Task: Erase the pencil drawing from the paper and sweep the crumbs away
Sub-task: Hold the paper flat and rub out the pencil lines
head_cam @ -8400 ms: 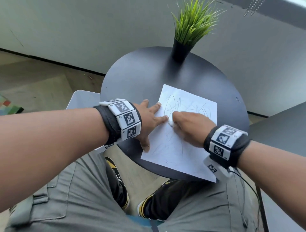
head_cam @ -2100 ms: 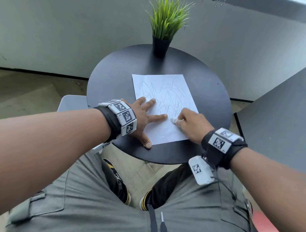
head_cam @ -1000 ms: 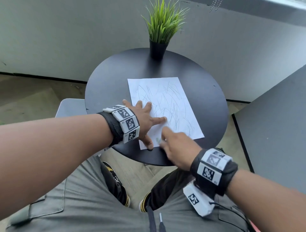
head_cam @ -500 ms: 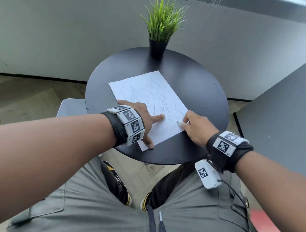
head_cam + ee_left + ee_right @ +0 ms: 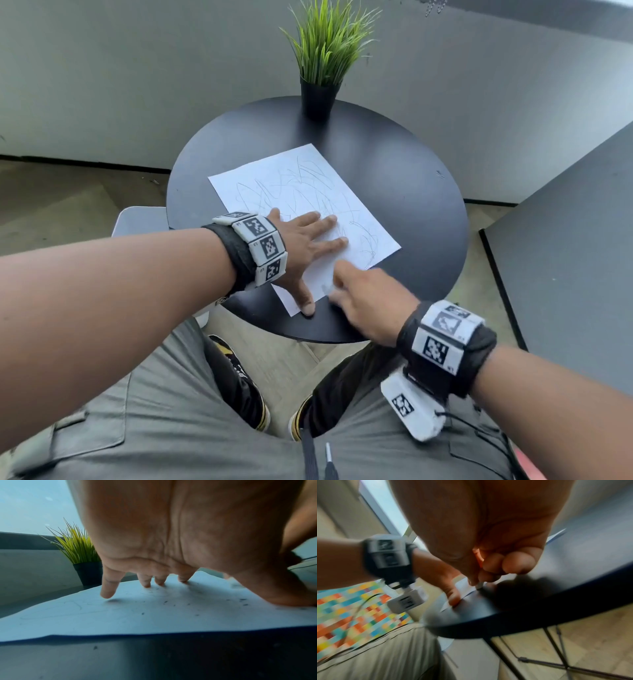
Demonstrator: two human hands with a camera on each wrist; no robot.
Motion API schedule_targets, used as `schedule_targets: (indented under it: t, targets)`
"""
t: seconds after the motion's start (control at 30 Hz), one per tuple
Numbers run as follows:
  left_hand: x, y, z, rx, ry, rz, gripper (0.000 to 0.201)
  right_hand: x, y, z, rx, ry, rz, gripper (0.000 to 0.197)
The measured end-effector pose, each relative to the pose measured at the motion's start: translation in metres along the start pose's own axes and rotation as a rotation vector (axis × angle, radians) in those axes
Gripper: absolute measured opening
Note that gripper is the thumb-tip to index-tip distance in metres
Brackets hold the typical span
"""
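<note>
A white paper (image 5: 301, 185) covered in pencil scribbles lies at an angle on a round black table (image 5: 411, 205). My left hand (image 5: 308, 246) lies flat on the sheet's near half, fingers spread, thumb at the near corner. In the left wrist view its fingertips (image 5: 108, 593) press the paper (image 5: 120, 615), where dark crumbs (image 5: 165, 601) are scattered. My right hand (image 5: 363, 301), blurred, is at the sheet's near edge beside the left thumb. In the right wrist view its curled fingers (image 5: 493, 566) pinch a small white eraser (image 5: 479, 586) against the paper's edge.
A potted grass plant (image 5: 322, 68) stands at the table's far edge. A second dark tabletop (image 5: 565, 257) is close on the right. A white stool (image 5: 140, 221) sits to the left below the table. My knees are under the near rim.
The right hand has moved left and toward me, from the paper's right edge to its near edge by the left thumb. The left hand has stayed pressed on the sheet.
</note>
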State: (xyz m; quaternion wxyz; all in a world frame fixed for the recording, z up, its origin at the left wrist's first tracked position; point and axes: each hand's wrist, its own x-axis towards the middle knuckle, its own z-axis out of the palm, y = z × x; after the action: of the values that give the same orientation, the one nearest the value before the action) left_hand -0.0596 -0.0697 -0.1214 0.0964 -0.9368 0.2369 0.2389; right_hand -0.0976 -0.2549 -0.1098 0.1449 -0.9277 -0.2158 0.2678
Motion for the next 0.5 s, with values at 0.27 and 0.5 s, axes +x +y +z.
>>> schedule_targets:
  t: [0.27, 0.5]
  targets:
    - [0.001, 0.004, -0.004, -0.023, -0.052, -0.041, 0.134, 0.011, 0.003, -0.005, 0.021, 0.119, 0.069, 0.02]
    - [0.001, 0.004, -0.005, -0.024, -0.078, -0.06, 0.131, 0.018, 0.019, -0.025, 0.102, 0.202, 0.225, 0.018]
